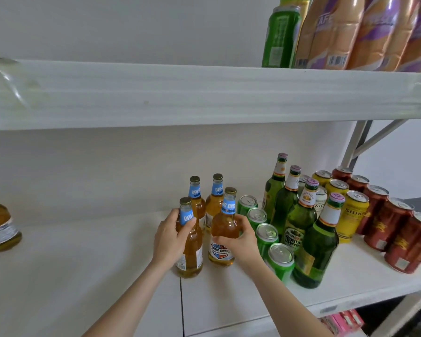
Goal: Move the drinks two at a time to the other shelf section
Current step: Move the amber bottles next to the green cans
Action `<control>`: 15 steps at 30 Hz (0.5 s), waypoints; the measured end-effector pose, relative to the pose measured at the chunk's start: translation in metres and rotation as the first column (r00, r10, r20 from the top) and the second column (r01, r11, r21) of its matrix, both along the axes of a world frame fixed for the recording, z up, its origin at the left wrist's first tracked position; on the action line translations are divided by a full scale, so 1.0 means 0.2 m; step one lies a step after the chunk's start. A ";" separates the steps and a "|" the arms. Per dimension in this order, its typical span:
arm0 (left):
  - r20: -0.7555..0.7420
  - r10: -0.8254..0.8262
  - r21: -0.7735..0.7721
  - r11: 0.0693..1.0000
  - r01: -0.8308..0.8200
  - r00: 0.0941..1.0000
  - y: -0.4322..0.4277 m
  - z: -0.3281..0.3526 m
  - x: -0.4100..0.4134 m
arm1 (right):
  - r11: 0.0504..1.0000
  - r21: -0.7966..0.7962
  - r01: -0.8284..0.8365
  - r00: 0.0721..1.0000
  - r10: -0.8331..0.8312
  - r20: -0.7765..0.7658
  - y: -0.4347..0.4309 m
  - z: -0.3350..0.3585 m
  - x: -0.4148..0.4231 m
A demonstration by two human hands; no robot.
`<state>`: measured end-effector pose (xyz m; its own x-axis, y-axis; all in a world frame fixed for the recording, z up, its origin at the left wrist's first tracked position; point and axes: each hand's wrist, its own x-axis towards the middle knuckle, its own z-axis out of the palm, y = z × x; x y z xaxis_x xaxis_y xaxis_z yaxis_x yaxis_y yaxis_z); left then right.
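Several amber beer bottles with blue neck labels stand on the white shelf (229, 300), just right of the seam between two shelf sections. My left hand (170, 239) is wrapped around the front-left bottle (191, 256) at its shoulder. My right hand (241, 237) grips the front-right bottle (223, 249) around its middle. Both bottles stand upright on the shelf. Two more amber bottles (215, 203) stand behind them, untouched. Another amber bottle (0, 227) sits at the far left edge, on the left shelf section.
Right of my hands stand a row of green cans (266, 234), tall green bottles (319, 244), yellow cans (353, 215) and red cans (399, 229). An upper shelf (204, 93) overhangs, carrying purple-and-tan bottles (350, 32). Pink packs (345, 319) lie below.
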<state>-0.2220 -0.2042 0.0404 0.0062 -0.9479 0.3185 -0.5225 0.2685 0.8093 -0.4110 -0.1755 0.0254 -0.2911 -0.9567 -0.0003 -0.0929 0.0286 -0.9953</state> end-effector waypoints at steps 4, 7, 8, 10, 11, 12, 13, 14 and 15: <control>0.016 0.007 0.008 1.000 -0.007 1.000 -0.06 -0.02 -0.04 | 1.000 -0.023 -0.005 1.000 0.005 -0.026 -0.08 -0.03 -0.02; -0.017 -0.015 0.007 1.000 0.015 1.000 -0.09 -0.02 -0.07 | 0.999 -0.042 0.000 0.999 -0.002 -0.039 -0.12 -0.06 -0.04; -0.028 -0.023 0.006 1.000 0.023 0.999 -0.10 -0.02 -0.07 | 0.999 -0.049 0.003 0.999 -0.005 -0.039 -0.13 -0.06 -0.04; -0.041 -0.036 0.012 0.999 0.037 0.998 -0.11 -0.01 -0.08 | 0.998 -0.058 0.004 0.999 -0.006 -0.033 -0.16 -0.08 -0.04; -0.051 -0.045 0.015 0.999 0.046 0.998 -0.12 -0.01 -0.08 | 0.998 -0.060 0.003 1.000 -0.005 -0.029 -0.16 -0.08 -0.04; -0.061 -0.053 0.018 0.998 0.054 0.997 -0.13 -0.01 -0.08 | 0.998 -0.062 0.001 1.000 -0.003 -0.025 -0.17 -0.09 -0.04; -0.070 -0.061 0.019 0.998 0.063 0.996 -0.14 -0.01 -0.08 | 0.998 -0.060 -0.005 1.000 0.003 -0.020 -0.18 -0.10 -0.05; -0.080 -0.068 0.020 0.997 0.070 0.994 -0.15 -0.01 -0.08 | 0.998 -0.057 -0.012 1.000 0.012 -0.010 -0.19 -0.11 -0.04; -0.093 -0.075 0.019 0.997 0.077 0.993 -0.16 -0.02 -0.08 | 0.998 -0.053 -0.017 1.000 0.017 -0.002 -0.19 -0.12 -0.04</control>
